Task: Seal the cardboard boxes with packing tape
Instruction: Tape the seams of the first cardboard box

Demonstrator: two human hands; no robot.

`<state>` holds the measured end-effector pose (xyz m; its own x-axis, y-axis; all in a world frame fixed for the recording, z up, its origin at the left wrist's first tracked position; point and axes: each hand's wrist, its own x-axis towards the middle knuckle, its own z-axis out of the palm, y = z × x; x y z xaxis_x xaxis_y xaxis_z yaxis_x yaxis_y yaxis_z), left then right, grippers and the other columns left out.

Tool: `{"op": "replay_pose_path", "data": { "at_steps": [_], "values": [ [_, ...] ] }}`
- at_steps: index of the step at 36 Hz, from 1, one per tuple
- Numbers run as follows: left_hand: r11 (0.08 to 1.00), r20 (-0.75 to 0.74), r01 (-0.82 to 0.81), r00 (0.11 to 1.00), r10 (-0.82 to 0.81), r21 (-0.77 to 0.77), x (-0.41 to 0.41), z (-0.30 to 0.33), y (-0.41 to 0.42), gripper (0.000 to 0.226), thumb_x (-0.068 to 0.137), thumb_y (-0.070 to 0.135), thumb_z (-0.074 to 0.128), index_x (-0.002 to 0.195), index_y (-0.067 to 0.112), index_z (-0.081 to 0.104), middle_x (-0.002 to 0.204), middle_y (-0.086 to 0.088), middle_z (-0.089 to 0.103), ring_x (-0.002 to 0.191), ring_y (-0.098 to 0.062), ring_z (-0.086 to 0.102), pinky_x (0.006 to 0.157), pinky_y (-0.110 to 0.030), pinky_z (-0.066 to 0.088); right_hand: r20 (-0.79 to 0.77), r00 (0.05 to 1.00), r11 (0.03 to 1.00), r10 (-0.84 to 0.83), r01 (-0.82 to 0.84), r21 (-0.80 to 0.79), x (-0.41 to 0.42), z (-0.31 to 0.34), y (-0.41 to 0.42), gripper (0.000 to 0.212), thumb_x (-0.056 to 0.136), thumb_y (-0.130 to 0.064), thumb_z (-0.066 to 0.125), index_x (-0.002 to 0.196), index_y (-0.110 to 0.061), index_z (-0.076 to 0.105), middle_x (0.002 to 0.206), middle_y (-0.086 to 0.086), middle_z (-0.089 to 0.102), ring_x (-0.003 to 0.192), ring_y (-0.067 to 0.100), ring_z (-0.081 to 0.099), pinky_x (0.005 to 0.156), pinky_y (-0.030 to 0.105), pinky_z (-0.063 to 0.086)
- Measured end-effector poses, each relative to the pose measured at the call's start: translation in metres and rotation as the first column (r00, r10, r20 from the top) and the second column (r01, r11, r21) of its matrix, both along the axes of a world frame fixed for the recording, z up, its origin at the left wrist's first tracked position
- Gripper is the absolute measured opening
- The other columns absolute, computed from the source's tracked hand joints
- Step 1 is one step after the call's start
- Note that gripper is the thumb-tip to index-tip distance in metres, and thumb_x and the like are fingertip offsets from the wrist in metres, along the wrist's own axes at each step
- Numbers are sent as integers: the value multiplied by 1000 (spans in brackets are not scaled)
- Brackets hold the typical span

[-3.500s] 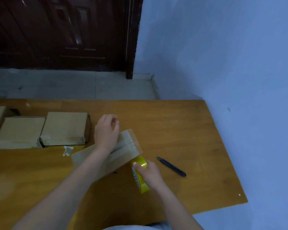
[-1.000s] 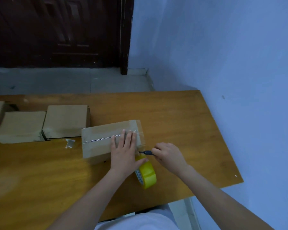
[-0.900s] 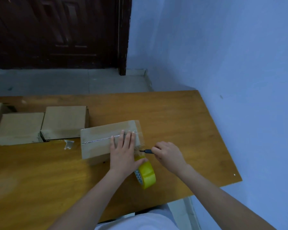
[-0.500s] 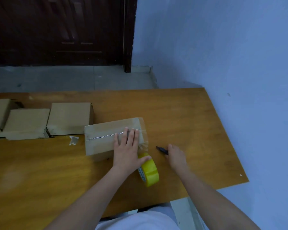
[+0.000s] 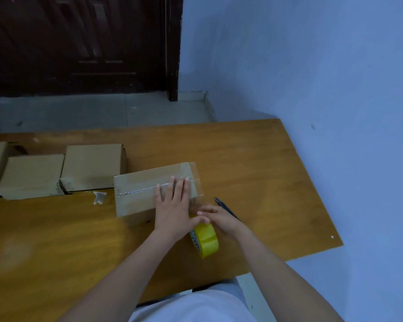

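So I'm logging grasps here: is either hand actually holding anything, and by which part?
Left hand presses flat on the cardboard box top near its right end, gripping nothing. Right hand reaches to the tape end beside the tape roll; a pinch cannot be told.

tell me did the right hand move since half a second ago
Yes. The right hand left the dark cutter on the table and moved left, toward the yellow tape roll beside the box.

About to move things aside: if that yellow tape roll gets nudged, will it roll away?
Probably. The tape roll stands on edge on the table, so it could roll or tip flat. Only the left hand's thumb touches it.
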<state>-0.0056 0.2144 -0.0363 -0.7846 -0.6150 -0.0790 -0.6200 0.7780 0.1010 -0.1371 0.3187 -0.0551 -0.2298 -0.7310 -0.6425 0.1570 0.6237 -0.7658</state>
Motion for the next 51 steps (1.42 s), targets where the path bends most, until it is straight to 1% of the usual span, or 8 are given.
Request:
{"op": "replay_pose_path", "data": {
  "at_steps": [4, 9, 18, 28, 32, 38, 44, 51],
  "values": [
    [999, -67, -20, 998, 23, 41, 1, 1, 0, 100, 76, 78, -3, 153, 16, 13, 158, -4, 20, 148, -25, 6, 112, -47, -8, -64, 998, 999, 26, -29, -43, 6, 5, 3, 20, 87, -35, 65, 103, -23, 70, 125, -6, 57, 114, 5, 53, 101, 26, 41],
    [997, -142, -70, 987, 76, 40, -3, -5, 1, 64, 93, 54, 30, 143, 14, 43, 144, -7, 47, 139, -27, 34, 111, -49, 14, -121, 991, 991, -65, 50, -125, 11, -1, 7, 22, 89, -7, 63, 107, 5, 68, 119, 4, 62, 100, -2, 60, 85, 12, 45],
    [994, -257, -104, 962, 94, -23, -4, -7, 0, 50, 92, 41, 53, 132, 11, 56, 132, -9, 57, 130, -30, 46, 105, -48, 22, -199, 976, 987, -86, 56, -152, 24, 10, 15, 14, 88, -17, 66, 95, -7, 73, 124, 6, 56, 117, 13, 53, 103, 33, 42],
    [988, -276, -66, 961, 25, -139, -5, -14, -8, 57, 77, 34, 76, 126, 7, 61, 124, -11, 61, 121, -33, 53, 97, -54, 41, -194, 952, 967, -237, 212, -145, 25, 14, 45, 18, 85, -5, 65, 79, -19, 75, 110, -4, 63, 103, 9, 59, 88, 28, 46],
    [985, -264, -44, 965, -2, -167, -3, -17, -11, 59, 77, 34, 76, 126, 6, 60, 124, -12, 61, 121, -33, 54, 96, -53, 43, -201, 928, 949, -313, 311, -45, 1, 18, 50, 8, 82, 4, 64, 85, 2, 71, 99, 1, 65, 93, 13, 61, 76, 21, 45],
    [976, -315, -55, 949, -14, -209, 10, -22, -14, 58, 79, 36, 73, 128, 8, 59, 125, -11, 59, 124, -30, 45, 97, -52, 40, -173, 977, 952, -127, 169, 256, -21, 12, 33, 26, 80, 11, 56, 63, -5, 66, 95, 20, 70, 84, 17, 64, 86, 25, 48],
    [966, -332, -69, 943, -18, -249, 12, -27, -13, 51, 91, 40, 52, 131, 9, 56, 126, -10, 58, 126, -29, 41, 99, -50, 35, -324, 944, 902, 62, 86, 423, -39, -7, -18, 14, 83, 3, 56, 74, -4, 64, 83, 9, 66, 79, 24, 61, 65, 25, 48],
    [955, -351, -94, 936, -11, -280, 10, -30, -12, 51, 93, 42, 43, 131, 10, 57, 127, -9, 60, 126, -28, 44, 101, -49, 33, -478, 835, 892, 274, -35, 451, -59, -21, -66, 20, 86, -4, 61, 67, -8, 60, 85, 14, 65, 82, 22, 62, 74, 28, 48]
  ]
}}
